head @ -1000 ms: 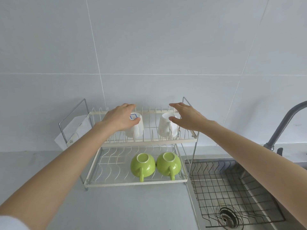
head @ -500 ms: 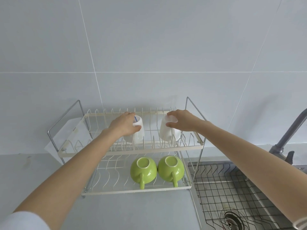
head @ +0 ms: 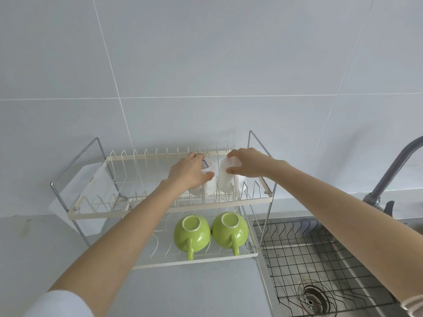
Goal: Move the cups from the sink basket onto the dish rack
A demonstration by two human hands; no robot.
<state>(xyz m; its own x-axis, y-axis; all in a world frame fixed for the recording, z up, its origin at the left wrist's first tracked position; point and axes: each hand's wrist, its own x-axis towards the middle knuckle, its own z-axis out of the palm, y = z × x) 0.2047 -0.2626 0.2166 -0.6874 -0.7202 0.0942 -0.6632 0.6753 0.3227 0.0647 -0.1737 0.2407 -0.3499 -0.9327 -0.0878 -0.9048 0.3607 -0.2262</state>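
Four cups on the dish rack; sink basket holds none that I can see.

Item 1, left white cup: upside down on the upper tier, base carrying a blue-printed label. My left hand is wrapped over its base, fingers curled round the wall. Glossy, smooth, likely ceramic.

Item 2, right white cup: also inverted, just beside item 1, handle towards me. My right hand caps its base, thumb pressed on the near side.

Items 3–4, two green cups: rounded, glazed, mouth-down on the lower tier, handles pointing towards me, bodies touching or nearly so.

Rack: cream-coated wire with upright prongs, chrome tube frame. Basket: dark wire grid over a steel sink.

Handling note, my judgement: seat each rim flat between prongs, check neither rocks nor knocks its neighbour, then loosen both hands together and lift straight up. Glaze is slippery; wire gives little footing.
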